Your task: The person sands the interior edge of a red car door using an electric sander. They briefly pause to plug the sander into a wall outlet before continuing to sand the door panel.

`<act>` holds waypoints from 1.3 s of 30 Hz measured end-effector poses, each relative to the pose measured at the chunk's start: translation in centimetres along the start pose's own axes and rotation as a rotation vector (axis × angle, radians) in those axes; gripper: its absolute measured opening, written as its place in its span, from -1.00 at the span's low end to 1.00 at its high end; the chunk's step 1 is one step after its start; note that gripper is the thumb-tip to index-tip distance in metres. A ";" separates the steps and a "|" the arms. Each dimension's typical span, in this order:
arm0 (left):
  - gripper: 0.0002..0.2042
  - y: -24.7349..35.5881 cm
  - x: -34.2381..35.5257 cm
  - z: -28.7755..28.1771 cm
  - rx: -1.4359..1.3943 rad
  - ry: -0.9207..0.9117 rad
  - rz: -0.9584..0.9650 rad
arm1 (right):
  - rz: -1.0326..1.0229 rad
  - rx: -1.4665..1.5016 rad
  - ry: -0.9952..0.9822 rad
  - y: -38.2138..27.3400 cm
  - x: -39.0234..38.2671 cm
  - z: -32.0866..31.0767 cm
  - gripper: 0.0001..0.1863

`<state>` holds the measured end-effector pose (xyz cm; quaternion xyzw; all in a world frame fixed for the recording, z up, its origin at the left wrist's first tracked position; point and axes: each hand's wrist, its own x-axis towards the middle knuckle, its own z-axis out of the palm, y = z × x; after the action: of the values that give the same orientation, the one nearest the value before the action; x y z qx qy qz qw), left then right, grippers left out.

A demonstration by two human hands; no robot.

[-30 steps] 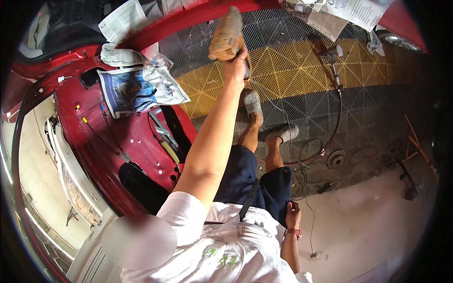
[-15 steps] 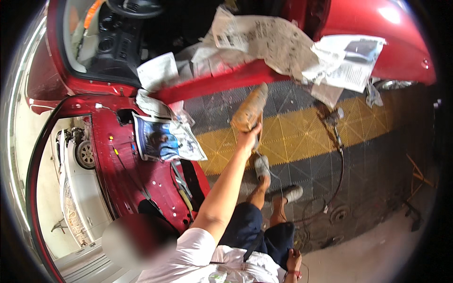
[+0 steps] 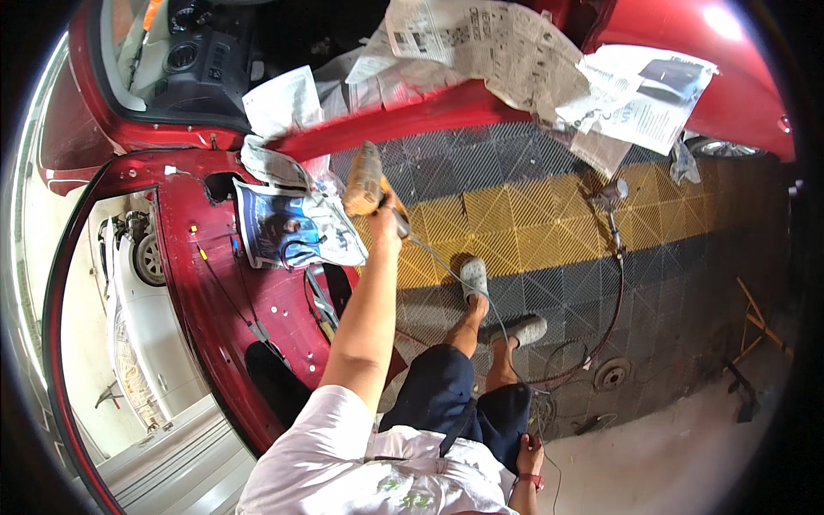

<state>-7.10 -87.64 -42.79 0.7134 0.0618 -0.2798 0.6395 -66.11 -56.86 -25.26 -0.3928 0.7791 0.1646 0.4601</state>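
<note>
My left hand [image 3: 388, 215] is closed round the dark handle of a yellow-brown, stained heat gun [image 3: 364, 184]. Its tapered nozzle points away from me, toward the red car sill [image 3: 403, 120], with a gap between them. A thin grey cord [image 3: 442, 260] runs from the handle down past my legs. Left of the tool, newspaper sheets [image 3: 279, 227] cover part of the open red car door [image 3: 193, 257]. My right hand [image 3: 530, 459], with a red band at the wrist, hangs by my right thigh. Its fingers are loose and nothing shows in them.
More newspaper [image 3: 481, 51] drapes over the sill and rear body. On the black and yellow floor tiles [image 3: 515, 223] lies a spray gun-like tool [image 3: 611, 193] with a dark hose [image 3: 620, 309]. A round metal disc [image 3: 612, 375] and an orange stand [image 3: 755, 318] are at right.
My left hand has carried the heat gun leftward and slightly toward the car, nearer the papered door. The right hand stays by my thigh. The view has shifted a little.
</note>
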 end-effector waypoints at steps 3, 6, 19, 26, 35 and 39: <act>-0.60 0.2 2.2 -2.4 0.026 0.075 0.014 | -0.008 -0.039 0.022 0.0 0.1 0.1 -0.65; -0.59 0.8 4.0 -5.3 0.033 0.128 0.120 | 0.005 -0.065 -0.037 -0.8 0.4 -0.3 -0.63; -0.59 2.1 4.0 -7.8 0.143 0.290 0.408 | 0.013 -0.005 -0.033 -0.9 0.2 -0.5 -0.66; -0.63 2.0 2.6 -7.4 0.189 0.274 0.411 | 0.007 0.008 -0.017 -0.4 0.0 -0.4 -0.67; -0.61 0.7 3.0 -7.2 0.107 0.221 0.305 | 0.017 0.005 -0.025 0.1 0.1 -0.3 -0.68; -0.63 0.5 2.8 -7.4 0.088 0.194 0.271 | 0.016 0.018 -0.024 0.1 0.0 -0.3 -0.69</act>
<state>-2.18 -81.46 -43.47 0.7662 0.0139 -0.1233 0.6305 -66.40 -56.98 -25.08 -0.3806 0.7781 0.1659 0.4715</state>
